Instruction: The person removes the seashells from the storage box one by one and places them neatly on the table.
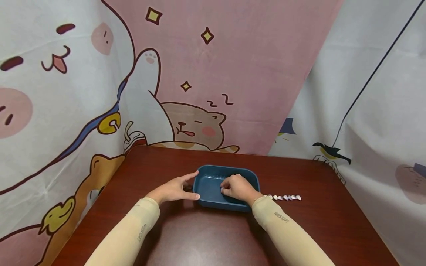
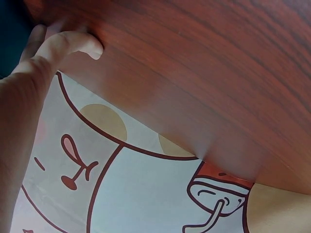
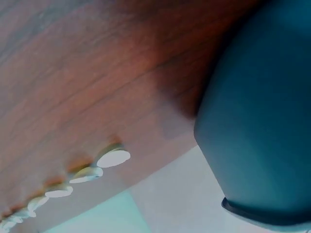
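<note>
A blue rectangular plastic tub [image 1: 221, 204] stands on the table. My left hand [image 1: 174, 189] is at its left end, thumb and index finger spread and touching the rim near the two corners. Inside the tub, my right hand [image 1: 240, 187] reaches down with curled fingers. A small pale lilac piece, seemingly a seashell [image 1: 222, 190], shows at its fingertips, mostly hidden by them. To the right of the tub runs a row of several small white and purplish seashells [image 1: 290, 197]; the right wrist view shows these shells [image 3: 113, 158] beside the tub wall [image 3: 257, 121].
The dark red wooden table [image 1: 319, 229] reaches back to a cartoon-printed cloth [image 1: 253, 74] that hangs behind and along both sides. The right forearm [image 1: 286, 229] passes over the tub's near right corner and hides the near end of the shell row.
</note>
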Demonstrator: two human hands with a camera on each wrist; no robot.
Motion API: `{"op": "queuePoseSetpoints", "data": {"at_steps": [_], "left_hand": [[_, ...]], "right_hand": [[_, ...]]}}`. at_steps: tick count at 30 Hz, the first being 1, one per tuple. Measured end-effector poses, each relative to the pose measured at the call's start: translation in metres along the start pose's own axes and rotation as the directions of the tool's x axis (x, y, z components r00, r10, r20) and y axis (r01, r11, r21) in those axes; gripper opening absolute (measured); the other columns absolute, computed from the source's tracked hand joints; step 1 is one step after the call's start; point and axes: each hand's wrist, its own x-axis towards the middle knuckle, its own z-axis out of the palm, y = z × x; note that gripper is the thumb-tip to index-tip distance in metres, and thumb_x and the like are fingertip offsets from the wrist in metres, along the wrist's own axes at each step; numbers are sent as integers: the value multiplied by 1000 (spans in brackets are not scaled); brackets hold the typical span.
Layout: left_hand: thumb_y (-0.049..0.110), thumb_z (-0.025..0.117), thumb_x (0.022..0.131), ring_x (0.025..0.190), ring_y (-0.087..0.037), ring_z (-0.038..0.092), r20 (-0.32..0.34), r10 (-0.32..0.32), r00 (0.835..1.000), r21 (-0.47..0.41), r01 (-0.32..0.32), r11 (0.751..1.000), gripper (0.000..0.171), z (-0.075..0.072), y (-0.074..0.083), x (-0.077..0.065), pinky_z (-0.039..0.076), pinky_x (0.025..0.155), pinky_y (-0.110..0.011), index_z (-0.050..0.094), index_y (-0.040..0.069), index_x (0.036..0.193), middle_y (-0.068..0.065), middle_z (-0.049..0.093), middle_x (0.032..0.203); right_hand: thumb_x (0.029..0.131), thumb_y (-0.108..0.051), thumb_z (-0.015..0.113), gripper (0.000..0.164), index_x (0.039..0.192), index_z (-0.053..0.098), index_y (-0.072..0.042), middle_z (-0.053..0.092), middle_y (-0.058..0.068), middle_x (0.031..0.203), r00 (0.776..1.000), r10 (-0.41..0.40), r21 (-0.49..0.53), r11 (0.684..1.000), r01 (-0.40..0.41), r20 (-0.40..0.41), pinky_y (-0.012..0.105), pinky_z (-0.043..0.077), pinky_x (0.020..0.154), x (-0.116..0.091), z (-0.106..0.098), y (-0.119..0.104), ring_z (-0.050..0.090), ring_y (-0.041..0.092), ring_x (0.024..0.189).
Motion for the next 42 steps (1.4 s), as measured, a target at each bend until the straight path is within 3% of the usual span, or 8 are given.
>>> {"op": "queuePoseSetpoints", "data": {"at_steps": [4,8,14,18,22,27,34,42], "left_hand": [[48,87,87,147,-43,54,0,2,1000,-16,-2,1000,102,2,0,-1,44,117,-67,29,32,170,-16,47,167],[47,87,87,148,-41,53,-3,11,1000,-21,-11,1000,102,3,2,-1,45,117,-65,29,32,170,-15,45,168],[47,87,87,149,-40,53,-5,9,1000,-13,-9,1000,102,0,2,-1,47,116,-64,30,32,170,-14,44,169],[46,88,87,147,-41,54,2,21,1000,-13,-21,1000,103,-1,4,-2,48,115,-63,29,30,171,-16,45,168],[45,88,88,147,-39,55,4,25,1000,-13,-24,1000,103,-1,2,-2,48,116,-61,29,30,171,-14,44,169],[43,87,89,147,-39,54,2,24,1000,-24,-23,999,102,1,0,-1,48,115,-62,28,29,171,-14,44,169],[46,87,87,149,-41,52,4,15,1000,-39,-15,999,103,1,0,-1,46,117,-64,29,30,171,-14,43,169],[47,88,87,150,-41,51,2,13,1000,-40,-13,999,103,0,2,-2,46,117,-64,29,31,171,-14,42,170]], "right_hand": [[99,-19,77,22,116,83,-6,83,4,107,998,2,54,999,1,-56,37,65,84,-8,-17,0,78,14,94],[98,-21,78,24,119,82,-9,83,3,107,989,55,91,995,-43,-134,29,62,76,-28,-55,16,76,10,88],[99,-27,78,29,119,82,-7,83,11,109,950,209,18,977,-211,-230,45,63,82,-82,-117,79,78,27,99],[100,-32,77,36,120,80,-2,81,20,113,919,338,-9,938,-347,-205,52,62,85,-126,-137,127,76,36,104],[99,-32,77,39,118,79,2,77,28,117,894,425,-30,901,-433,-144,55,62,84,-160,-139,161,74,42,105],[96,-27,78,33,109,80,4,79,27,109,896,431,-78,895,-440,-111,60,60,86,-184,-131,187,73,45,103],[95,-23,79,26,105,82,2,81,19,103,906,415,-106,901,-422,-80,59,60,87,-194,-117,205,75,41,100],[93,-20,81,26,107,81,2,80,23,107,912,402,-100,907,-409,-85,64,57,91,-195,-108,207,73,47,106]]}}
